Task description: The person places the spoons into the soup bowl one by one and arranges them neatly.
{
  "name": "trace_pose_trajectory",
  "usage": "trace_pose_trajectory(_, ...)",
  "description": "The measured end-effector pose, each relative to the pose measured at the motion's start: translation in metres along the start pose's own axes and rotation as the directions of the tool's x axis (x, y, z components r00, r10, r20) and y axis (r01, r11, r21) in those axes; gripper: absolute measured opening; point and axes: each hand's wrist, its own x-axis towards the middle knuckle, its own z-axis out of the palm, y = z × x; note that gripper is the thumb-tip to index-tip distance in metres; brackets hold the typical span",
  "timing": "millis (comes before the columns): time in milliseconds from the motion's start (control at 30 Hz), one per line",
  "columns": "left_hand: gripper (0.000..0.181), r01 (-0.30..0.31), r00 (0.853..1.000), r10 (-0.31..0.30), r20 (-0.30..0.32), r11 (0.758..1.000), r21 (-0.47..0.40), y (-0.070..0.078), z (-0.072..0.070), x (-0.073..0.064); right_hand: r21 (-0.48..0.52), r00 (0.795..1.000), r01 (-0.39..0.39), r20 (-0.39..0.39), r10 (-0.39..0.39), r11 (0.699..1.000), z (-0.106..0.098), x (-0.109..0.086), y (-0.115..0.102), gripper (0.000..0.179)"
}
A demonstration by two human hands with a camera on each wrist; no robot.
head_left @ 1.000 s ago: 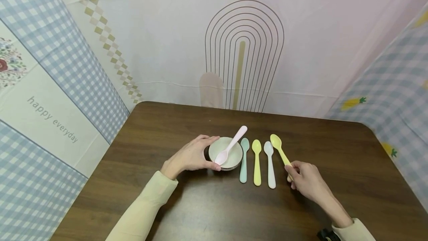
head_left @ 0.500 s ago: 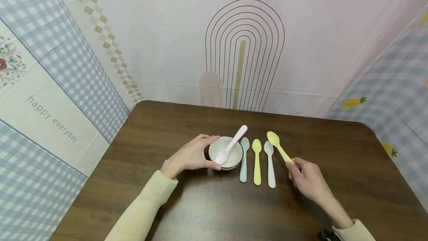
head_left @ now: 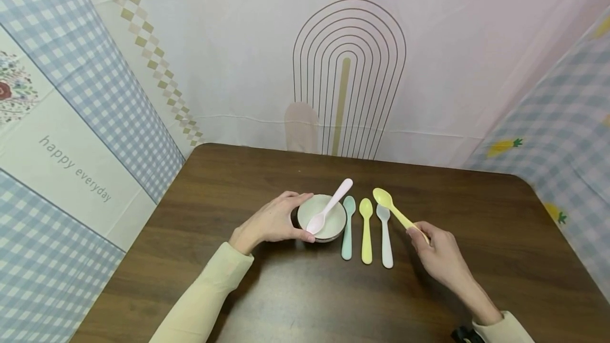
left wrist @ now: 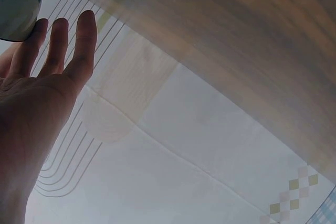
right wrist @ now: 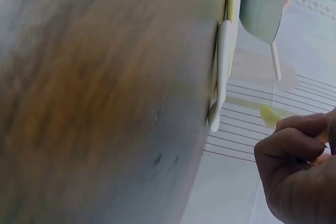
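Observation:
My left hand (head_left: 276, 219) grips the near-left side of a bowl (head_left: 334, 222), thumb in front and fingers behind. A pink spoon (head_left: 332, 204) leans in the bowl, its handle over the far-right rim. The left wrist view catches only part of the bowl (left wrist: 18, 9) beyond the fingertips. My right hand (head_left: 440, 255) pinches a yellow spoon (head_left: 399, 216) by its handle, raised above the table. Its scoop points up-left, over the top of a white spoon (head_left: 386, 240). In the right wrist view, curled fingers cover most of that yellow spoon (right wrist: 269, 115).
Between the bowl and my right hand, a mint-green spoon (head_left: 347, 232), a second yellow spoon (head_left: 366, 234) and the white one lie side by side on the brown wooden table (head_left: 267, 300). A patterned cloth (head_left: 238, 68) hangs behind the table.
The yellow spoon in my right hand has lifted and its scoop has swung left, from right of the white spoon to over its top. The left hand and bowl have stayed put.

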Motion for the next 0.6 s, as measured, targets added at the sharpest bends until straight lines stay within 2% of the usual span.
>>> trace_pose_trajectory(200,0.106,0.0,1.0,0.0,0.0,1.0,0.003,0.0,0.0,0.0,0.079,0.999,-0.025,0.03,0.022,0.997,-0.002,0.0,-0.004,0.024)
trace_pose_trajectory(400,0.106,0.0,1.0,0.0,-0.001,1.0,0.009,0.0,0.0,0.0,0.11,0.999,-0.021,0.039,0.016,0.994,-0.004,-0.001,-0.011,0.029)
trace_pose_trajectory(600,0.106,0.001,1.0,-0.001,0.001,1.0,0.008,0.0,0.0,0.001,0.171,0.996,-0.06,0.082,0.047,0.983,-0.007,-0.002,-0.016,0.033)
